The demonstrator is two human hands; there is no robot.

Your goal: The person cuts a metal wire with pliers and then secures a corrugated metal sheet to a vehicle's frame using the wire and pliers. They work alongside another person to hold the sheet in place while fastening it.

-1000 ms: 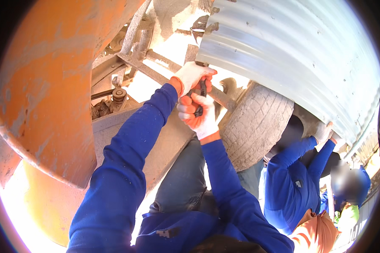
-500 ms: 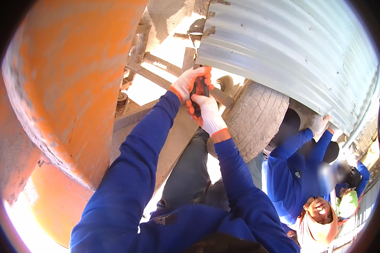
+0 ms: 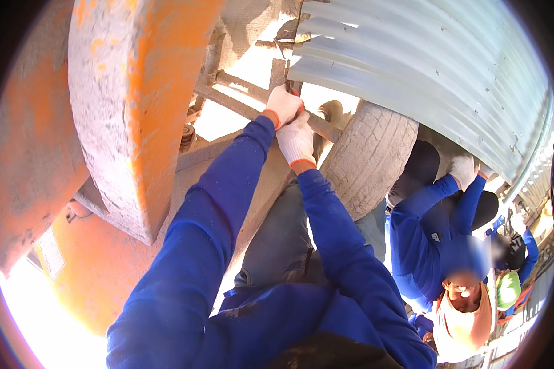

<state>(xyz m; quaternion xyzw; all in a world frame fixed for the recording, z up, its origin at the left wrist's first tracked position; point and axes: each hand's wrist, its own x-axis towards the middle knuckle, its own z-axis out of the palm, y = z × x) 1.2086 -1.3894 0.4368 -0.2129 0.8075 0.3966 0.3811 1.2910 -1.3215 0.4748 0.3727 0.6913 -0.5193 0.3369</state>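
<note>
My left hand, in a white glove with orange-coated fingers, is closed at the near left corner of a corrugated metal sheet. Just below it my right hand, gloved alike, is closed with its fingertips close against the left hand. Between the two shows a small piece of a dark hand tool, the rest of it covered by the gloves. What the left fingers grip is hidden. Rusty metal bars of a frame lie just beyond and beside my hands.
A large orange, mud-crusted drum fills the left side. Right of my hands stands a dusty tyre. At the right a crouching co-worker in a blue sleeve has a gloved hand at the sheet's lower edge. Another person is behind.
My hands have moved slightly up toward the sheet's corner and closer together. The dark tool, plainly seen between them before, is now mostly covered. The view has shifted, showing more of the drum's side.
</note>
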